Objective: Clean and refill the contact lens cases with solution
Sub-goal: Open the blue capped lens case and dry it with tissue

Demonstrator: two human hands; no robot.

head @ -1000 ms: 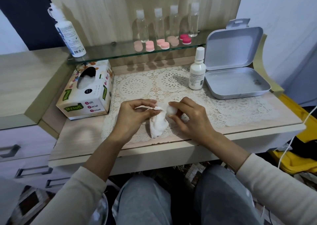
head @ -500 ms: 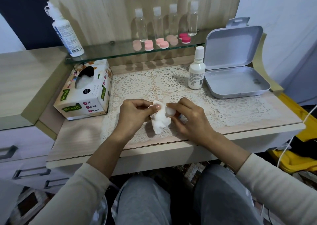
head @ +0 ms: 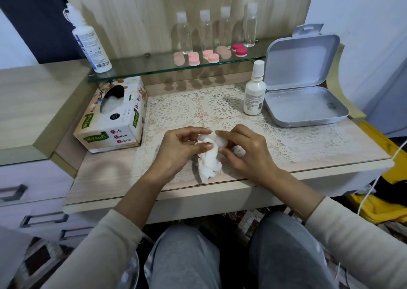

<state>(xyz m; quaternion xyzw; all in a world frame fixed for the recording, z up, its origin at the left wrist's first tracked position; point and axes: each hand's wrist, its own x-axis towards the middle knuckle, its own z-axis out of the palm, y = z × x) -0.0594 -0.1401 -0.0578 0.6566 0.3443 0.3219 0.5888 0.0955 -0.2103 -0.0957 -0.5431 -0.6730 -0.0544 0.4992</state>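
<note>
Room around the hands is widest at the front of the table. There is a bare strip of wood left of the left hand and uncovered lace mat right of the right hand. Both hands sit just behind the table's front edge. The loose end of the tissue trails down almost to that edge. The left grip pinches the tissue, its thumb pressing the paper against the white lens case. The right grip is curled round the case from the other side. The case is held between the two hands above the mat, near the middle of the table. The tissue box stands near the left hand but apart from it. At the back, the solution bottle stands upright just beside the open metal tin, both well apart from the hands. The glass shelf overhangs the back of the table, its front edge above the rear of the tissue box.

By count: one tissue box, one small solution bottle, one tin with its lid up, one held case. On the shelf stand four clear bottles with white caps in a row and one large white bottle at the left end. In front of the row are three pink-capped cases. Two paler shapes lie among them, and I cannot tell whether they are cases or reflections.
</note>
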